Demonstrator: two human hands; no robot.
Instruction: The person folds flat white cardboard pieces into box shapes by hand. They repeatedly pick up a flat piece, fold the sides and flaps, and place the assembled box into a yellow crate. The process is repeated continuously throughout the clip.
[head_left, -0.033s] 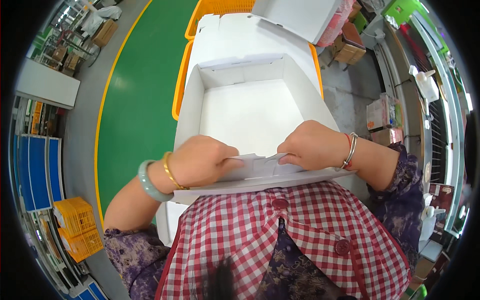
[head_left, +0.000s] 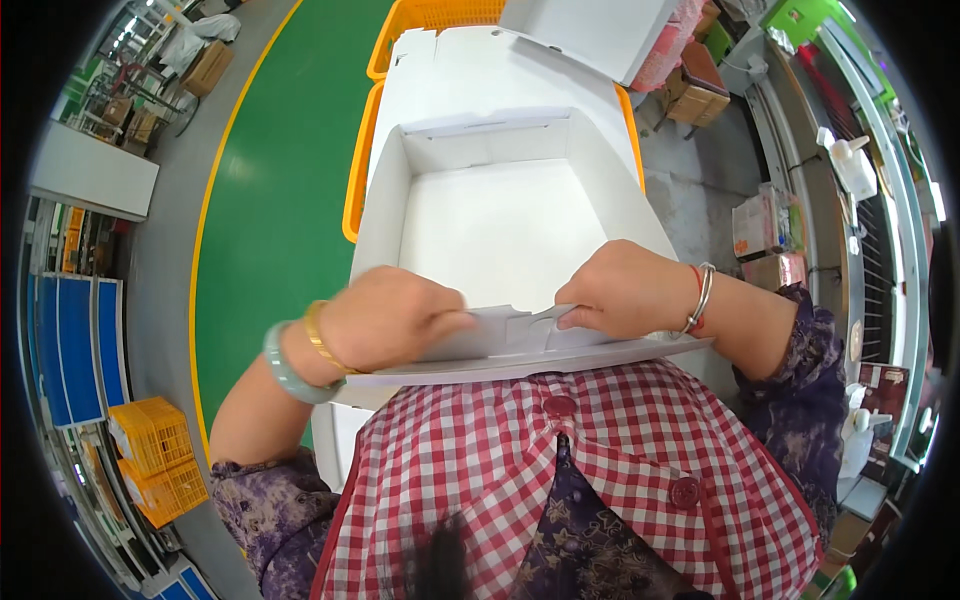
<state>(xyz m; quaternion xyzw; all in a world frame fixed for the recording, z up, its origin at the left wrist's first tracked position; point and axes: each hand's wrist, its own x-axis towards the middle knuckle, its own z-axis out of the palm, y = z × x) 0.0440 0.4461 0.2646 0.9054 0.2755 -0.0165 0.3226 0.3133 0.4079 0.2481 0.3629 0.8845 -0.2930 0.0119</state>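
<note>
A white cardboard box [head_left: 500,215] lies open in front of me, its far and side walls standing. My left hand [head_left: 395,315] is closed over the left part of its near wall, fingers curled and thumb toward the middle. To the right, my right hand [head_left: 620,290] pinches the same wall between thumb and bent fingers. Between the hands, a notched flap [head_left: 515,330] shows along the top of that wall. A wide cardboard panel edge [head_left: 530,365] runs below it, against my checked apron [head_left: 450,440]. My left fingertips are partly hidden.
Under the box lie flat white cardboard sheets [head_left: 480,70] on orange crates [head_left: 363,170]. Another white piece [head_left: 590,35] rests at the far end. Orange baskets [head_left: 150,435] stand at left. Cartons [head_left: 765,225] and a workbench with a white bottle [head_left: 853,170] are at right.
My left hand has shifted slightly left and up along the near wall, its thumb moving away from the middle flap. My right hand stays in place.
</note>
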